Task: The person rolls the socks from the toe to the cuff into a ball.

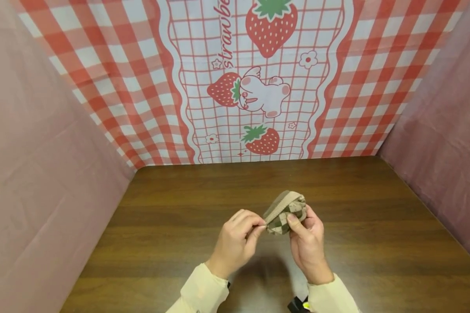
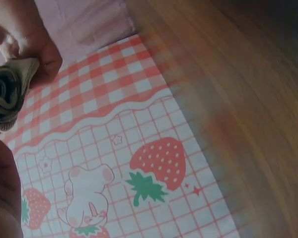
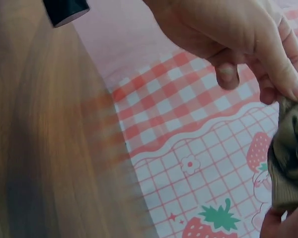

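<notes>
A rolled-up sock bundle, checked in dark green and beige with a plain ribbed cuff, is held up over the table between both hands. My left hand pinches the cuff's lower left corner between thumb and fingertips. On the other side, my right hand grips the bundle, thumb on the checked face and fingers behind it. The left wrist view shows coiled fabric at one end of the roll. In the right wrist view the bundle is cut off by the frame's edge.
Below the hands is a brown wood-grain table. A red-and-white checked cloth with strawberries hangs behind it, and pink fabric screens both sides. A black device shows beside the right sleeve.
</notes>
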Available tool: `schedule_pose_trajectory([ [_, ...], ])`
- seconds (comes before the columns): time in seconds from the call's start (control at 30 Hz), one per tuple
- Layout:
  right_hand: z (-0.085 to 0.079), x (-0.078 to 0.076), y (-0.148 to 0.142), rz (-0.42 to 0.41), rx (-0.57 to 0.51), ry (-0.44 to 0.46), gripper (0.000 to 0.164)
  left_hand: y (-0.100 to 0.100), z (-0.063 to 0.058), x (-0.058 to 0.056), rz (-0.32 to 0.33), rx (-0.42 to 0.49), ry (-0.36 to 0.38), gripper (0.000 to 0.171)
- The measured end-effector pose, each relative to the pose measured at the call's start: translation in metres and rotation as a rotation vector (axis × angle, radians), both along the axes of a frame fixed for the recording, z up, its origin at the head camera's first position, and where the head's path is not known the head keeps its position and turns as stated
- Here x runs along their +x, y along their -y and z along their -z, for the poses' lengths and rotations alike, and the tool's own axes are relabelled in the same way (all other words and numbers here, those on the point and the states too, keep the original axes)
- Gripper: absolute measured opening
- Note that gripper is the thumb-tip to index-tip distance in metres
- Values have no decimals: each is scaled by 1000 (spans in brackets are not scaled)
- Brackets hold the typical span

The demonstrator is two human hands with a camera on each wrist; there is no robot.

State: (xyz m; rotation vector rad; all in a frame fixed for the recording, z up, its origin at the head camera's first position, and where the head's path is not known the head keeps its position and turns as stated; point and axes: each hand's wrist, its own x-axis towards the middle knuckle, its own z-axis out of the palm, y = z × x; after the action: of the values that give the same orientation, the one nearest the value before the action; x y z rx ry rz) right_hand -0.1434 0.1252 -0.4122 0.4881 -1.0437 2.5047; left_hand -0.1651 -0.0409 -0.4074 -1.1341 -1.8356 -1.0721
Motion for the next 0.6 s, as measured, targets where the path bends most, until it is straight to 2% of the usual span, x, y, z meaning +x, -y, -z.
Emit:
schedule_pose_trajectory([
  [0.17,-3,-1,8,137,-36,19,32,-6,2,7,-17,3,-64,9],
  [0.33,-2,-2,14,222,-23,33,27,-11,4,12,-48,-21,-152,7],
  [0.5,-1,-3,21,304,13,95,26,-18,8,18,-60,-61,-218,9],
  [0.6,0,-3,24,338,38,164,23,-21,10,21,-65,-95,-248,13],
])
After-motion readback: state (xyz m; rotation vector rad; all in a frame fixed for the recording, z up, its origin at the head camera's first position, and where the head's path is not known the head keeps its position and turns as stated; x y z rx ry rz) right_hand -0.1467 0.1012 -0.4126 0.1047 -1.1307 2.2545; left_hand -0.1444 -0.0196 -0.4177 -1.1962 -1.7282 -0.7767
